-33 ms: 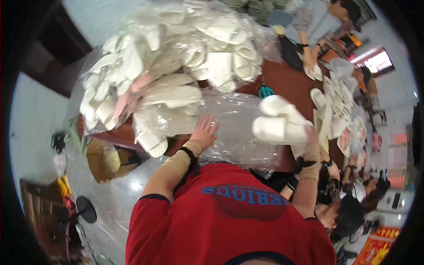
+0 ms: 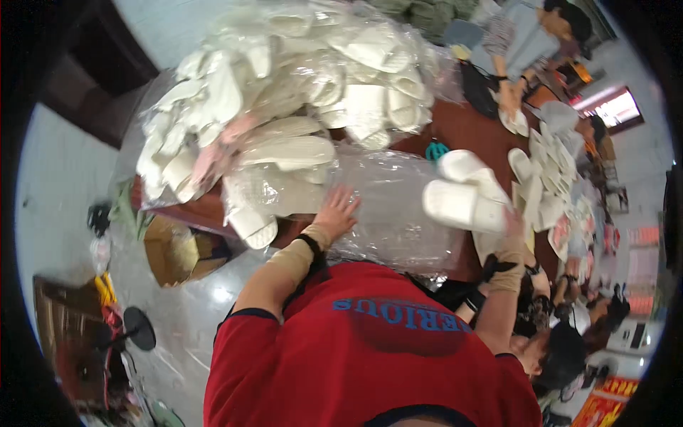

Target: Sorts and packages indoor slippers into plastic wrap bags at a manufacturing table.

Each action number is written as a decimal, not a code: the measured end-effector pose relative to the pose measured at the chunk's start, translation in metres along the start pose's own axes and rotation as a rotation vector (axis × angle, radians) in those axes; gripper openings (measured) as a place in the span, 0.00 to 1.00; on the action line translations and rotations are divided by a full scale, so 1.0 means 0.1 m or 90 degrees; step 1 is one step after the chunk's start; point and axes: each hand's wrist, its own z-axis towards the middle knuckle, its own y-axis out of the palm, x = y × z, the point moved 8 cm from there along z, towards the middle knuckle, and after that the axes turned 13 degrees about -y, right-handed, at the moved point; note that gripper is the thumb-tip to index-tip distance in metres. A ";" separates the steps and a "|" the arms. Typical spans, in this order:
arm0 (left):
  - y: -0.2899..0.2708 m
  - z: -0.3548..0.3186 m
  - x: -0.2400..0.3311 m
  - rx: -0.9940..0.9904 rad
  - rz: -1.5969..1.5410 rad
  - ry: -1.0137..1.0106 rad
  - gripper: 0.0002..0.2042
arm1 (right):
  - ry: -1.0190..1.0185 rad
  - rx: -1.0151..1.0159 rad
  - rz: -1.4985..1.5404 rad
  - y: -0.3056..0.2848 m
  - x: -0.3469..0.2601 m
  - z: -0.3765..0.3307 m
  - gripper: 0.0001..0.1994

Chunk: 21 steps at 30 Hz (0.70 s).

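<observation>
Up close, the left hand (image 2: 336, 211) lies flat with its fingers spread open on a sheet of clear plastic wrapping (image 2: 395, 206) that covers the near part of the reddish-brown table (image 2: 462, 128). A tan sleeve and a black wrist strap cover the forearm behind it. To the right, the right hand (image 2: 509, 226) is partly hidden behind a pair of white slippers (image 2: 466, 193); it seems to grip the pair from below, though the fingers themselves cannot be made out. The slippers are stacked one on the other, raised just above the right edge of the plastic.

Left of and beyond the left hand sits a big heap of white slippers in clear bags (image 2: 284, 99), one bagged slipper hanging over the table's near edge. Farther right, loose white slippers (image 2: 548, 178) lie in a row along the table. At the far right a second person in a grey top (image 2: 526, 43) reaches toward the table. A small teal object (image 2: 435, 149) lies on the wood just beyond the plastic. Down on the floor to the left stands an open cardboard box (image 2: 174, 249).
</observation>
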 end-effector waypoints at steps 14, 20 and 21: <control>-1.44 -0.26 -0.85 0.278 0.104 -0.251 0.32 | -0.173 -0.075 0.573 -0.67 -3.00 1.39 0.30; -1.47 -0.08 -1.55 0.275 0.110 -0.285 0.16 | -0.129 -0.140 0.517 -0.65 -3.32 1.35 0.36; -1.62 -0.02 -1.62 0.269 0.080 -0.304 0.11 | -0.110 -0.140 0.517 -0.62 -3.29 1.34 0.36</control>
